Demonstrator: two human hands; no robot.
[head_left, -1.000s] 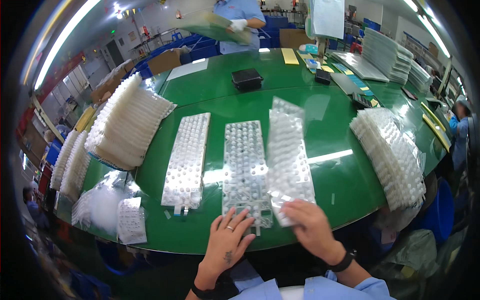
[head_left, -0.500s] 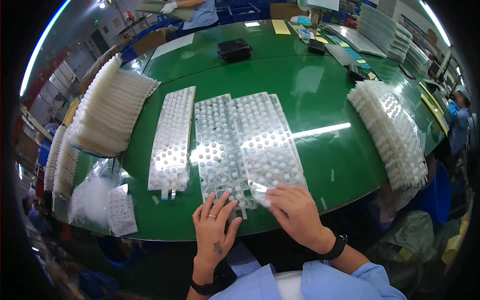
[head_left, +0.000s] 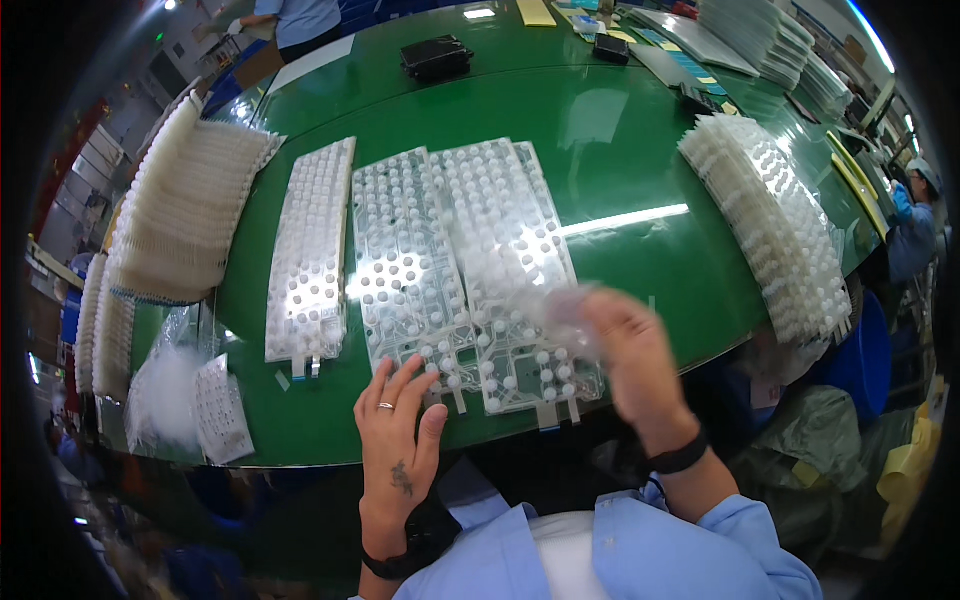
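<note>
Right-hand membrane sheet: A pale, dome-studded membrane sheet [head_left: 525, 235] lies flat on a glossy green table [head_left: 640, 265], its flat cable tails pointing to the near edge.
Right hand: Blurred above that sheet's near right side, the right hand [head_left: 635, 355] holds its fingers close together on a crumpled clear film [head_left: 567, 308].
Left hand: Fingers spread wide, the left hand [head_left: 398, 410] rests its fingertips on the near end of the middle membrane sheet [head_left: 398, 235].
Left-hand membrane sheet: A third sheet [head_left: 308, 250] lies apart, farther left.
Stacks: Similar sheets rise in a tall left stack [head_left: 185, 210] and a leaning right stack [head_left: 765, 225].
Near left: A clear plastic bag [head_left: 165, 400] sits beside a small dotted sheet [head_left: 223, 410].
Far side: A black packet [head_left: 436, 58] lies near the far edge.
Markings: Printed traces line the sheets; any lettering on the blue strips [head_left: 690, 72], far right, is too small to read.
Co-workers: One blue-shirted person [head_left: 308, 20] stands far left, another [head_left: 910, 235] at right.
</note>
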